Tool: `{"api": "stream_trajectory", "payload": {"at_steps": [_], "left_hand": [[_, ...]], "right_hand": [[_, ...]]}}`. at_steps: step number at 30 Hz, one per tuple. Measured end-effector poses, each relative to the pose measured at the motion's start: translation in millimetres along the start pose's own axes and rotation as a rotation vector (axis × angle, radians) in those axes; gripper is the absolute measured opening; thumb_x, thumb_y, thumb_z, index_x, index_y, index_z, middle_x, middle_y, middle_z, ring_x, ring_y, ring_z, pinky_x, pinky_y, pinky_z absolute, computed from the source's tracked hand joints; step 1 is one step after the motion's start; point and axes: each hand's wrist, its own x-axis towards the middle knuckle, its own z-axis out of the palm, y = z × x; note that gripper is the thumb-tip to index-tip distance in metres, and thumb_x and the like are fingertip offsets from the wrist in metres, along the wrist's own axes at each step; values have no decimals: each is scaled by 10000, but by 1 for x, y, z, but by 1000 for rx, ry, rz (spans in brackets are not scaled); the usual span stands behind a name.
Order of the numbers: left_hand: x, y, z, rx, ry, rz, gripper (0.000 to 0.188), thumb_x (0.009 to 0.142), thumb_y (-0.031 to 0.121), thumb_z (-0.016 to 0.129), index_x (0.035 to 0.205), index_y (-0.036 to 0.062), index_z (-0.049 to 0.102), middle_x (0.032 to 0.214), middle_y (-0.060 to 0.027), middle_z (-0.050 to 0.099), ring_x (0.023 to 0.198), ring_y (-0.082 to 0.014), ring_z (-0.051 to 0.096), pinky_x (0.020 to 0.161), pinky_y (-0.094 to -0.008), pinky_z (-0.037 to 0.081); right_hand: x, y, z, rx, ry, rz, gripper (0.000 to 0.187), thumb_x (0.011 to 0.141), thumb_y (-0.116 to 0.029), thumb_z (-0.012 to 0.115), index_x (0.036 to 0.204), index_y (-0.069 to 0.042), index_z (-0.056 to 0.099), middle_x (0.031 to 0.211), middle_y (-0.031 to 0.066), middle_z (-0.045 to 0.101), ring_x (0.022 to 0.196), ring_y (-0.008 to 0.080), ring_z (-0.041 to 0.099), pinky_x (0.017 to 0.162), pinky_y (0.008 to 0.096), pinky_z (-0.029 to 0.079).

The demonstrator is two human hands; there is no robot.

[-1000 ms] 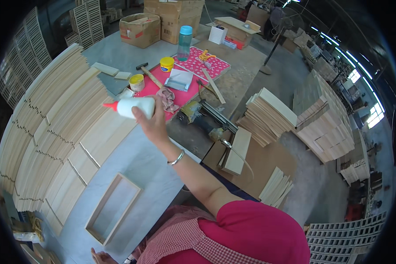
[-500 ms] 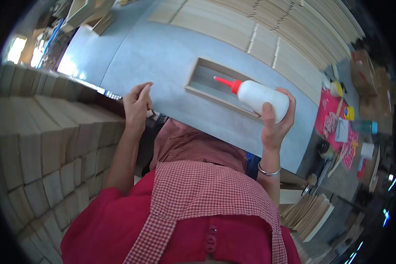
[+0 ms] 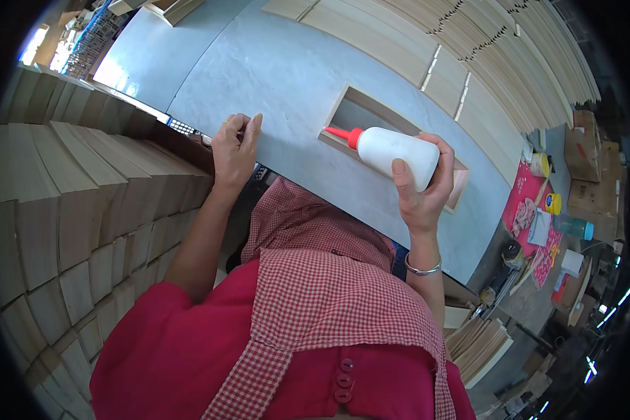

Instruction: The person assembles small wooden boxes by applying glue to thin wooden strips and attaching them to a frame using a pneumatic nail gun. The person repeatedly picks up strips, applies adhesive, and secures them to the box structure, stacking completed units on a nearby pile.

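In my right hand (image 3: 427, 185) is a white squeeze bottle (image 3: 392, 150) with a red pointed nozzle, tilted almost level above the table. Its nozzle tip points left, over the near left corner of a shallow rectangular wooden frame (image 3: 355, 93). I cannot tell whether the tip touches the wood. The bottle and my hand hide part of the frame's middle and near side. My left hand (image 3: 234, 150) is off to the left, above the table's near edge, fingers curled and thumb raised beside them. Nothing shows in it.
The grey table (image 3: 273, 91) bears flat wooden panels (image 3: 371, 42) and stacked grooved boards (image 3: 518, 70) along its far side. Stacked wooden blocks (image 3: 70, 182) crowd my left. At right are a pink cloth (image 3: 528, 185), jars and cardboard boxes (image 3: 584, 150).
The bottle has moved left over the frame, its nozzle now at the frame's left corner. My left hand has shifted slightly right, thumb lifting from the fingers. The whole view has shifted a little.
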Motion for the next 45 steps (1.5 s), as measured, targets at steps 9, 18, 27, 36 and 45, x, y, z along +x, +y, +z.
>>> {"api": "stream_trajectory", "payload": {"at_steps": [9,18,27,36,45], "left_hand": [[1,2,-2,31,4,45,349,988,251,681,786,-20,594,715,-91,540,606,-193,475,569,-352,394],[2,0,0,9,11,15,365,991,257,679,781,-25,581,698,-90,527,612,-189,457,577,-353,392],[2,2,-1,2,16,-3,386,983,277,697,774,-23,573,699,-88,534,619,-179,462,579,-352,395],[2,3,1,22,23,-5,381,975,266,709,765,-20,569,694,-91,536,605,-176,455,564,-349,390],[3,4,2,50,20,-13,409,989,287,690,759,-27,562,690,-85,519,608,-163,431,564,-345,384]], "right_hand": [[8,3,4,-77,30,-41,554,832,-243,827,1238,-30,515,1063,88,597,924,168,617,777,309,540],[25,9,5,-107,104,-39,562,846,-278,825,1242,-29,512,1101,101,580,958,183,610,805,318,534],[49,17,10,-181,178,-123,585,842,-315,836,1231,-8,524,1109,122,589,972,205,612,828,337,531],[46,16,-1,-188,234,-57,581,840,-340,835,1211,-2,543,1081,134,625,948,210,639,811,340,543],[30,10,-38,-250,323,-5,550,852,-334,823,1201,1,560,1087,131,623,964,206,629,829,335,532]]}}
